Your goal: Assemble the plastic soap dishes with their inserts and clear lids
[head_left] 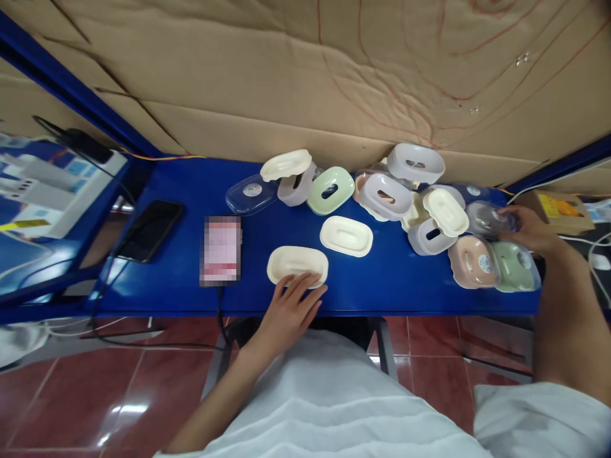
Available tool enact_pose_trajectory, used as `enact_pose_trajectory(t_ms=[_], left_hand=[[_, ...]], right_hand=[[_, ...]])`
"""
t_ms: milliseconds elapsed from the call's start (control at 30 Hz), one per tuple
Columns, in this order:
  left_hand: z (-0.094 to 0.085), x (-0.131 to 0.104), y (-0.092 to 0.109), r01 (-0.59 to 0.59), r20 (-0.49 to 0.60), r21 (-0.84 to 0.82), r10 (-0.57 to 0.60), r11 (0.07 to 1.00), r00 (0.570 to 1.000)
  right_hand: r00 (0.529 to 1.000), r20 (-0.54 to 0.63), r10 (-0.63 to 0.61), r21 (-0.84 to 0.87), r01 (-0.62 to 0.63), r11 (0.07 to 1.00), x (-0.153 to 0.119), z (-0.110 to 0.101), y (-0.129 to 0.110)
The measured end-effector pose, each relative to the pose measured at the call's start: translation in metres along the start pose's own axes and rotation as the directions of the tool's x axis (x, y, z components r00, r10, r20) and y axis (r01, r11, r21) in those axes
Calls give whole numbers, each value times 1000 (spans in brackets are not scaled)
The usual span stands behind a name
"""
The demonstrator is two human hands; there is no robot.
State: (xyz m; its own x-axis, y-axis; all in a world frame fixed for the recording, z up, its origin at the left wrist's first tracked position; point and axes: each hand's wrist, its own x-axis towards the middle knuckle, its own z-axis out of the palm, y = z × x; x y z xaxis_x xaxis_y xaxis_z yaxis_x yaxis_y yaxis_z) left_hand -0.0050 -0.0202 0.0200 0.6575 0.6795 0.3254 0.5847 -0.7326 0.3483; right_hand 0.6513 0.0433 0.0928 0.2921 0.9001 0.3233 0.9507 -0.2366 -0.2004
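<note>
Across the near edge of a cream oval soap dish tray (281,262) lie the fingers of my left hand (293,305), spread and resting on it. A second cream tray (346,236) lies flat just behind and to the right. At the right end of the table, my right hand (525,228) has its fingers around the edge of a greyish soap box with a clear lid (487,219); the hand is slightly blurred. Beside it sit a peach soap box (475,262) and a green soap box (515,267), both under clear lids with round stickers.
Along the back are a clear lid (251,194), a green slotted dish (331,191), lilac slotted dishes (386,196) and more cream trays (446,213), partly stacked. To the left lie a device with a pixelated screen (220,251) and a black phone (150,230). A cardboard wall (267,76) stands behind.
</note>
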Motion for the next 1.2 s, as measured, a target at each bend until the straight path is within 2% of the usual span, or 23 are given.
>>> enact_pose_trajectory(t_ms=[67,100,167,200,267,300,333,367,400,467,533,633,733,800,867,1033,1133,1200], left_hand=[[-1,-1,3,-43,-1,-17,43,999,999],[-2,-2,2,-37,-22,-13,37,999,999],[-4,-3,-1,41,-83,28,-39,999,996],[-6,-3,-4,93,-108,52,-87,994,990],[-8,-3,-11,164,-127,78,-153,983,980],[-9,-3,-13,176,-122,82,-165,981,979],[-10,-3,-15,176,-116,82,-166,981,979],[-11,-4,-17,172,-112,82,-162,982,980],[-11,-5,-18,167,-107,84,-157,982,982],[-13,-8,-18,150,-91,93,-142,984,986],[-14,-13,-18,131,-78,96,-124,987,989],[-15,-18,-20,133,-88,102,-125,986,988],[-14,-20,-23,149,-106,95,-139,984,985],[-14,-20,-23,147,-99,68,-140,987,985],[-13,-19,-22,123,-72,28,-121,992,990],[-11,-18,-16,44,-29,-55,-46,997,999],[-7,-18,-16,33,-79,-95,-41,995,996],[-5,-19,-18,37,-111,-118,-51,992,992]], right_hand=[[991,136,13,-7,-12,1000,-2,-1,-1],[987,160,25,-21,-22,1000,-7,-3,-7],[997,79,1,-36,2,999,-28,-7,-38],[999,2,-42,-31,42,999,-44,-7,-64],[962,-154,-228,59,239,969,-81,-1,-127],[938,-146,-314,132,333,934,-100,6,-161],[904,-75,-420,188,427,885,-117,16,-194],[874,45,-485,192,469,862,-132,26,-222],[867,127,-482,146,464,874,-144,37,-245],[909,136,-393,47,390,919,-159,55,-272],[937,106,-334,3,335,942,-164,65,-278],[931,108,-349,30,348,937,-166,66,-267],[980,23,-200,-41,200,979,-171,61,-250],[992,-9,-124,-93,123,988,-178,59,-245],[987,-6,-160,-85,159,984,-189,59,-248],[926,-61,-373,109,378,920,-220,57,-293],[875,-107,-471,298,480,825,-235,58,-327],[824,-112,-555,382,551,742,-242,62,-349]])
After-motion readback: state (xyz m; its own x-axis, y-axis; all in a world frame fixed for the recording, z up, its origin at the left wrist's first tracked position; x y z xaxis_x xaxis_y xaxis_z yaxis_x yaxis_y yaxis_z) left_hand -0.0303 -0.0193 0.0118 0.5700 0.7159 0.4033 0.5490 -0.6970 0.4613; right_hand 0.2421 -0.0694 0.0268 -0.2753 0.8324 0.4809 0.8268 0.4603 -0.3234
